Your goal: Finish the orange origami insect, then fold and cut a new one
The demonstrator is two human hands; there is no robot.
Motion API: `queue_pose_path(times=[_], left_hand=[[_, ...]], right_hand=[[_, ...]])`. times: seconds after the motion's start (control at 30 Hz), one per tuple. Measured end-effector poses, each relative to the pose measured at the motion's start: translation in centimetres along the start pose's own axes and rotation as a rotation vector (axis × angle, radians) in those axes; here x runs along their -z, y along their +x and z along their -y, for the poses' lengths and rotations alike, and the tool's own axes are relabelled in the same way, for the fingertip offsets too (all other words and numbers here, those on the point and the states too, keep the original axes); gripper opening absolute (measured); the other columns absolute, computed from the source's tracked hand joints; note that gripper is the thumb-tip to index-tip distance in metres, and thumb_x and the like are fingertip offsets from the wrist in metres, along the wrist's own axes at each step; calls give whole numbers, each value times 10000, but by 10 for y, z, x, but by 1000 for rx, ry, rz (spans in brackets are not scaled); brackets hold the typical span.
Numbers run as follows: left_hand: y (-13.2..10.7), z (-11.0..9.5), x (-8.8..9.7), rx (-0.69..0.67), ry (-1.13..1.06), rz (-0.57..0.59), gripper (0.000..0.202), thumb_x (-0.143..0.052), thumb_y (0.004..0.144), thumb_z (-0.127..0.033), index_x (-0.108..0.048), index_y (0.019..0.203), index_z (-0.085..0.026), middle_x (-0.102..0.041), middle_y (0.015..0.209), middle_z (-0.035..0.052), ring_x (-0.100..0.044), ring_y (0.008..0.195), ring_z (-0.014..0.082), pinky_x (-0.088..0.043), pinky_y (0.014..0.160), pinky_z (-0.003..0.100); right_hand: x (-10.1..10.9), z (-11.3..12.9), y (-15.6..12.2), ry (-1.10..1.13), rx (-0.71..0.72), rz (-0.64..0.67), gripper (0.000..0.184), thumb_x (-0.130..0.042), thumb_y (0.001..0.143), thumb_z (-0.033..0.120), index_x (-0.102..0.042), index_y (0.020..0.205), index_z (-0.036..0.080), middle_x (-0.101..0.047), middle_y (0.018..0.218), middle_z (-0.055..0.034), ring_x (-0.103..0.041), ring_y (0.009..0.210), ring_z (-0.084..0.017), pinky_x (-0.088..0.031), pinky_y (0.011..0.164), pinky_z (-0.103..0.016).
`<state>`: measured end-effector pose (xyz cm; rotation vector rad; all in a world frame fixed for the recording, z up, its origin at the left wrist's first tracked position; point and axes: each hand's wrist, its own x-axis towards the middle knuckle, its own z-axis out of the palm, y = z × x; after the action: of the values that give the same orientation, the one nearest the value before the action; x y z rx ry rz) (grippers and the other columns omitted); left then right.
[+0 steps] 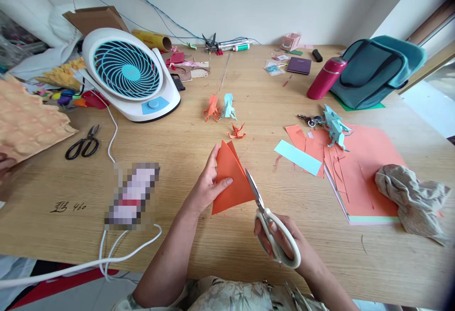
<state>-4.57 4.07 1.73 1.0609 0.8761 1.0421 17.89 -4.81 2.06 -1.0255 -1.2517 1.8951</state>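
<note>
My left hand [208, 185] pinches a folded orange paper triangle [231, 178], holding it upright over the wooden table [199, 249]. My right hand [284, 242] grips white-handled scissors [268, 221], fingers through the loops. The blades are slightly apart, and they touch the right edge of the orange paper. Small origami figures in orange [212, 108], light blue [228, 106] and orange again [237, 132] stand on the table just beyond the paper.
A white desk fan [130, 75] with its cable stands at the left, with black scissors [84, 144] near it. Orange paper sheets [359, 169], a light blue strip [297, 157], a cloth [412, 202], a red flask [325, 77] and a teal backpack [377, 69] lie to the right.
</note>
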Motion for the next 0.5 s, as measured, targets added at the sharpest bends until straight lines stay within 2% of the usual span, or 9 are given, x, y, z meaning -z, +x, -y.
queue_pose_path(times=[0.13, 0.23, 0.3, 0.4, 0.5], left_hand=[[1, 0, 0, -17, 12, 2, 1051, -749, 855, -338, -21, 1612, -305, -655, 1305, 112, -663, 1129, 258, -510, 993, 400], [2, -1, 0, -31, -8, 5, 971, -765, 841, -315, -153, 1595, -318, -591, 1406, 106, -635, 1180, 247, -504, 999, 359], [3, 0, 0, -22, -23, 10, 862, -773, 833, -306, -292, 1550, -295, -599, 1391, 102, -632, 1176, 244, -509, 984, 343], [3, 1, 0, 15, -39, 13, 588, -778, 829, -309, -544, 1362, -224, -693, 1200, 83, -663, 1056, 219, -526, 919, 318], [3, 3, 0, 34, -64, 14, 360, -800, 805, -298, -679, 1127, -189, -724, 1036, 49, -666, 934, 179, -529, 847, 278]], right_hand=[[5, 0, -4, -21, -11, -30, 584, -445, 905, 738, -577, 879, 170, -505, 582, 20, -431, 478, -104, -332, 475, -243], [17, 1, -9, -173, -25, -102, 564, -416, 922, 721, -574, 904, 179, -502, 620, 18, -450, 530, -123, -354, 511, -258], [32, -1, -15, -428, -26, -206, 479, -430, 954, 645, -574, 885, 194, -497, 636, 18, -458, 579, -137, -357, 551, -267], [64, -10, -25, -1021, 72, -440, 394, -506, 945, 536, -516, 719, 214, -500, 598, 22, -445, 570, -141, -350, 629, -301], [95, -18, -36, -1417, 130, -602, 317, -518, 945, 495, -582, 808, 216, -636, 708, -4, -570, 635, -169, -348, 700, -333]])
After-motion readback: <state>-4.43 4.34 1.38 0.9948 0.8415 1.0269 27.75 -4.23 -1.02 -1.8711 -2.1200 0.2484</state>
